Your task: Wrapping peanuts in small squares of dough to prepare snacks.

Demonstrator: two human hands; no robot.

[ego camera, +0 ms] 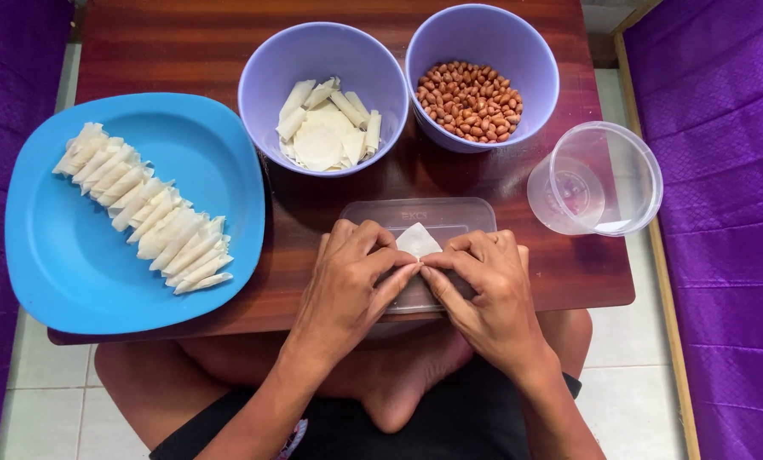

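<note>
My left hand (347, 285) and my right hand (483, 285) meet fingertip to fingertip over a clear flat plastic lid (449, 213) at the table's front edge. Together they pinch a small white pastry wrapper (417, 240), whose pointed corner sticks up between the fingers. Behind the hands stands a lilac bowl (258, 94) holding white wrapper pieces and rolls (326, 128). To its right a second lilac bowl (539, 60) is filled with brown peanuts (469, 100).
A blue plate (74, 264) at the left carries a diagonal row of several folded white rolls (147, 209). A clear plastic cup (598, 179) lies on its side at the right edge of the small brown table (185, 38). Purple cloth flanks both sides; my crossed legs are below.
</note>
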